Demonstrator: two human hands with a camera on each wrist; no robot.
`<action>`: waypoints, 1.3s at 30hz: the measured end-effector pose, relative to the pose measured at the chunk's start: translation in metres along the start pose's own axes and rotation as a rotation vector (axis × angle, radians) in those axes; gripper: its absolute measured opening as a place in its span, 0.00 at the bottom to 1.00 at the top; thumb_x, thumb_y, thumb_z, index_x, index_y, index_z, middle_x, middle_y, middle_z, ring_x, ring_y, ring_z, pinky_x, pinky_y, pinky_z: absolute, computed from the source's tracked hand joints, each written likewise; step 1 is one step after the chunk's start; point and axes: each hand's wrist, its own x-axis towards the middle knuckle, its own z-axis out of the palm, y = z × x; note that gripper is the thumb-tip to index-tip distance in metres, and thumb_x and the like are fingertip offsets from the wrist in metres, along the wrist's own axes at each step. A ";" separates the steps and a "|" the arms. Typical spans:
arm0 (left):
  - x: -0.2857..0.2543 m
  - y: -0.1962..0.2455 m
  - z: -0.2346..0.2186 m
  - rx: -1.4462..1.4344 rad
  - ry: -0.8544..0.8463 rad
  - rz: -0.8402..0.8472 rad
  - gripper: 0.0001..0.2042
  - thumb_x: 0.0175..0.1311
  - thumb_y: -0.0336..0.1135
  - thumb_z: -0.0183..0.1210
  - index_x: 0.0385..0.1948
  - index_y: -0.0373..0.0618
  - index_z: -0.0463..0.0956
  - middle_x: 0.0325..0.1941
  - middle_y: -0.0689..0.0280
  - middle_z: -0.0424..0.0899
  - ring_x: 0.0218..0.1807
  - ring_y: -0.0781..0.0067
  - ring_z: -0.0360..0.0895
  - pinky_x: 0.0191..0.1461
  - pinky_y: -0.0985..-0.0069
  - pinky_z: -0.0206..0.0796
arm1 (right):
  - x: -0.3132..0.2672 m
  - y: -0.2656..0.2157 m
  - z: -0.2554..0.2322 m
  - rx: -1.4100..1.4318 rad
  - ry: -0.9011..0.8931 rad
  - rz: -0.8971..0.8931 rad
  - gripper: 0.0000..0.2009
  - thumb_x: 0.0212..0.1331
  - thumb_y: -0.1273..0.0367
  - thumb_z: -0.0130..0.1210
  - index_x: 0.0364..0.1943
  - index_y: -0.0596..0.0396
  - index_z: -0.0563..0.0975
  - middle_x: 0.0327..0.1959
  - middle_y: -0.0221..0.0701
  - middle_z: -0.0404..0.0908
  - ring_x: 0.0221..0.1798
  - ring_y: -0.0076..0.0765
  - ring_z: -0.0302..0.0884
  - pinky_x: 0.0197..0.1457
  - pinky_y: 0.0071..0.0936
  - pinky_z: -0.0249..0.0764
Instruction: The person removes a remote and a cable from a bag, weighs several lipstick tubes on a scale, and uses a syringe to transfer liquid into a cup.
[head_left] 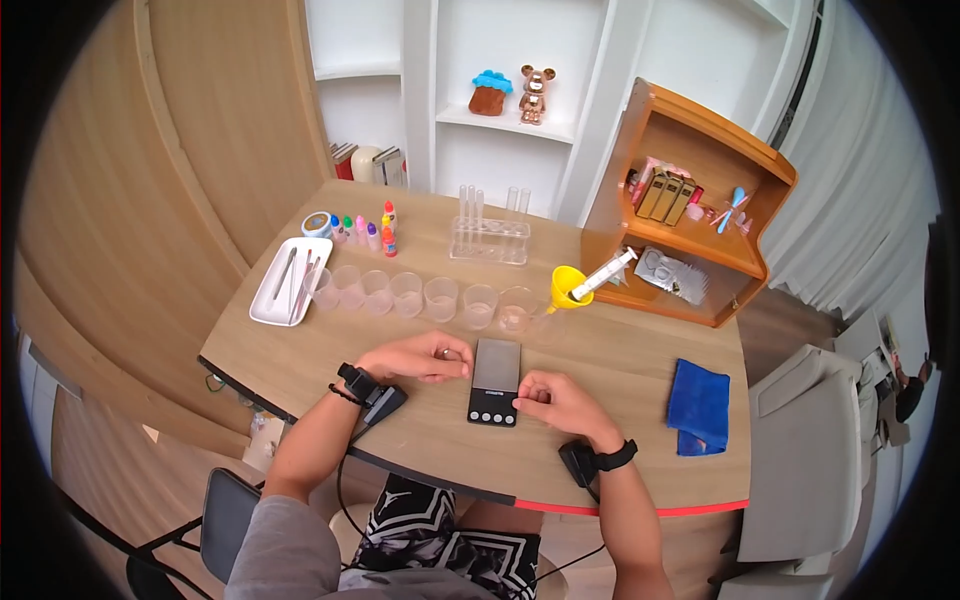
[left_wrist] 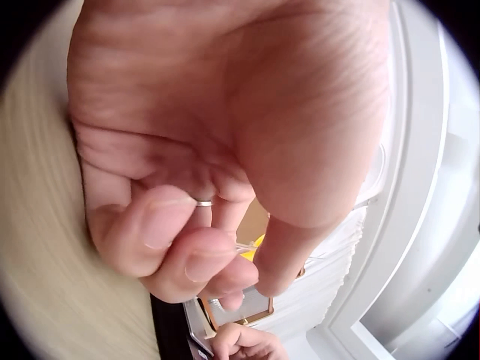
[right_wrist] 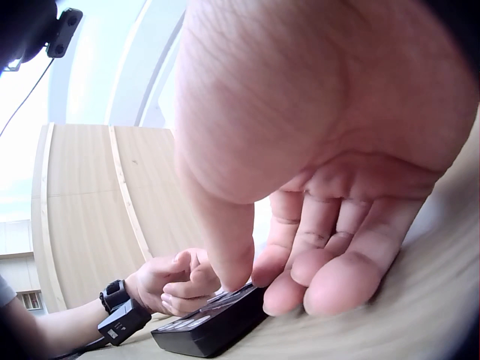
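A small black digital scale [head_left: 497,365] with a grey plate and a row of round buttons lies on the table in front of the person. Just left of its plate is the left hand [head_left: 420,357], fingers loosely bent around nothing, a ring showing on one finger. Along the scale's right edge, near the display, rests the right hand [head_left: 560,402]. In the right wrist view its thumb [right_wrist: 225,247] and index fingertip come close to the scale's top edge, and the palm holds nothing.
Behind the scale stands a row of clear cups [head_left: 440,300], with a yellow funnel [head_left: 566,283] and a syringe [head_left: 605,272] at its right. Farther back are a test tube rack [head_left: 488,243], small dropper bottles [head_left: 373,237] and a white tray [head_left: 262,308]. A blue cloth [head_left: 699,405] lies right.
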 end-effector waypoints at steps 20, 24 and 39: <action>0.009 -0.023 -0.018 -0.066 -0.035 0.109 0.09 0.74 0.42 0.59 0.38 0.48 0.78 0.20 0.79 0.69 0.21 0.91 0.64 0.23 0.86 0.52 | -0.009 -0.015 -0.009 0.079 0.200 0.068 0.06 0.66 0.70 0.63 0.37 0.54 0.78 0.26 0.19 0.76 0.25 0.13 0.71 0.24 0.15 0.67; 0.012 -0.024 -0.019 -0.045 -0.056 0.128 0.10 0.74 0.43 0.59 0.38 0.47 0.78 0.21 0.77 0.71 0.21 0.90 0.65 0.24 0.85 0.55 | -0.017 -0.053 -0.012 0.069 0.472 -0.059 0.09 0.66 0.74 0.62 0.46 0.55 0.75 0.26 0.20 0.76 0.23 0.13 0.70 0.24 0.15 0.65; 0.015 -0.027 -0.019 -0.003 -0.019 0.174 0.12 0.73 0.44 0.59 0.35 0.45 0.78 0.20 0.74 0.72 0.21 0.86 0.66 0.24 0.82 0.57 | 0.018 -0.084 0.006 -0.217 0.680 -0.148 0.09 0.70 0.73 0.56 0.50 0.61 0.80 0.32 0.29 0.84 0.24 0.16 0.75 0.25 0.15 0.67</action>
